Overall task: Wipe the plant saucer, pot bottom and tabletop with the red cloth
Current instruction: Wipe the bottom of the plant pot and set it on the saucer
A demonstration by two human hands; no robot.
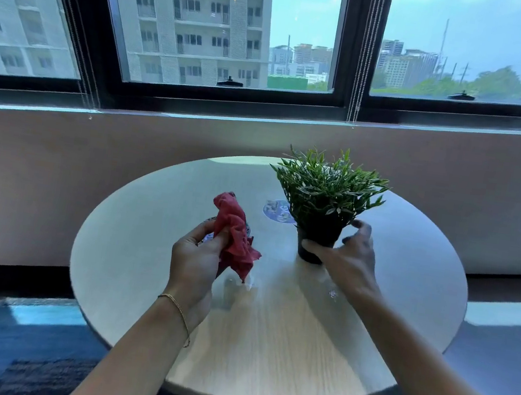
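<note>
The black pot [316,239] with its green plant [327,186] stands on the round table [266,347], a bit past the middle, toward the window. The right hand [348,258] is at the pot's right side. Its thumb [309,246] rests on the near wall of the pot, low down, and its fingers [359,228] are spread wide and look just off the pot. I think it is there to keep the pot from tipping, or to get ready to lift it so the bottom can be wiped.

To the left of the pot and nearer to me, the left hand [194,258] is up off the table. It grips the red cloth [235,230] in a bunch, with one end sticking up and one corner hanging down almost to the wood. A small pale thing [208,238] peeks out behind the cloth. It may be the saucer, but I cannot tell.

Right below that hanging corner the table shines, maybe from water. Just behind the pot, on its left, a round blue sticker [275,211] lies flat on the table.
</note>
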